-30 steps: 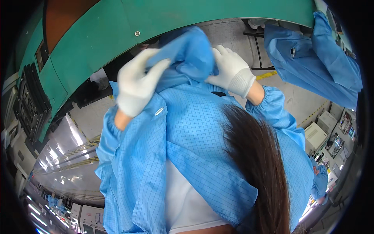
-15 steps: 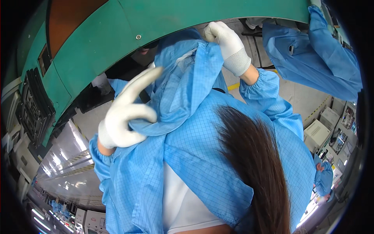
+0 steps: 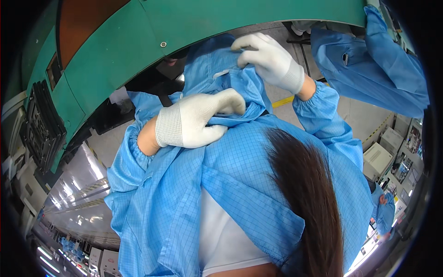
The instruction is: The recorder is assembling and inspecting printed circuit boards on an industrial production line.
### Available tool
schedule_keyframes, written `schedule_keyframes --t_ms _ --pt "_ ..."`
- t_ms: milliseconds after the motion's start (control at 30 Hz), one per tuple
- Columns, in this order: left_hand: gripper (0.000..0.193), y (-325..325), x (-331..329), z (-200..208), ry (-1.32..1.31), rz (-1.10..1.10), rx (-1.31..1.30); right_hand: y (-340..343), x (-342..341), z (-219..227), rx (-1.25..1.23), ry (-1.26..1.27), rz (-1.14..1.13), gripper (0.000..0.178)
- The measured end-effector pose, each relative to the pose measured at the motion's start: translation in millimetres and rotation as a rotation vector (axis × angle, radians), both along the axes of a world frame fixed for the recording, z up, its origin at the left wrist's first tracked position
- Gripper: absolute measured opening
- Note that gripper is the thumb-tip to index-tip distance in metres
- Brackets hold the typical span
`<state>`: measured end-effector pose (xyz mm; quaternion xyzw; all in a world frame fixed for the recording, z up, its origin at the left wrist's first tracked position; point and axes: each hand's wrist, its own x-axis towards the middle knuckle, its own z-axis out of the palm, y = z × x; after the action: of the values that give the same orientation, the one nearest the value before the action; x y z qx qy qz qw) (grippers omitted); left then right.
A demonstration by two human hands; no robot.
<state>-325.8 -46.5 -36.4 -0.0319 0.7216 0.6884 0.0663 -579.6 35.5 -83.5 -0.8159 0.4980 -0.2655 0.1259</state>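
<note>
White knit gloves cover both my hands. My left hand (image 3: 198,119) lies across the chest of a light blue gridded smock (image 3: 272,157), its fingers curled round a bunched fold of the cloth. Farther up and to the right, my right hand (image 3: 270,60) has its fingers bent, with a gap between thumb and forefinger. It hovers over or touches the edge of the gathered blue cloth (image 3: 210,64); contact is hard to make out. A small white label (image 3: 220,74) shows on that cloth between the hands.
A green panel (image 3: 198,21) spans the top, close beyond my hands. Another darker blue garment (image 3: 364,74) hangs at the upper right. Dark hair (image 3: 307,198) hangs over the smock's front. Pale equipment boxes (image 3: 377,157) stand at the right; black slotted racks (image 3: 44,124) are at the left.
My left hand has moved right and turned inward, from spread fingers to curled round the cloth. My right hand's fingers have loosened and parted; the raised fold of cloth has dropped.
</note>
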Motion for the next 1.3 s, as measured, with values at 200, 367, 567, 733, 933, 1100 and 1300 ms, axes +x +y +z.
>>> schedule_keyframes --t_ms 200,367,567,733,933,1100,1300 --pt "0.056 6.3 2.4 -15.3 0.177 0.050 -0.095 7.7 -12.3 24.2 0.245 -0.280 0.103 0.014" --pt "0.045 0.8 2.0 -3.6 0.050 -0.090 -0.250 12.6 14.8 6.9 0.639 -0.094 -0.073 0.023" --pt "0.041 12.4 13.3 -20.7 0.217 0.063 -0.337 12.1 45.7 -0.7 0.376 0.341 -0.148 0.016" --pt "0.043 5.8 13.2 -19.1 0.078 -0.077 -0.229 0.6 55.4 -5.5 0.161 0.426 0.029 0.018" --pt "0.042 6.2 16.1 -24.8 0.087 -0.060 -0.210 -14.8 49.9 -13.9 0.032 0.497 0.193 0.019" --pt "0.039 9.5 18.0 -28.2 0.150 0.016 -0.195 -13.3 40.2 -7.2 0.015 0.009 0.096 0.017" --pt "0.040 3.9 14.6 -27.1 0.098 -0.019 -0.146 -7.8 42.3 27.7 0.380 -0.561 -0.161 0.012"
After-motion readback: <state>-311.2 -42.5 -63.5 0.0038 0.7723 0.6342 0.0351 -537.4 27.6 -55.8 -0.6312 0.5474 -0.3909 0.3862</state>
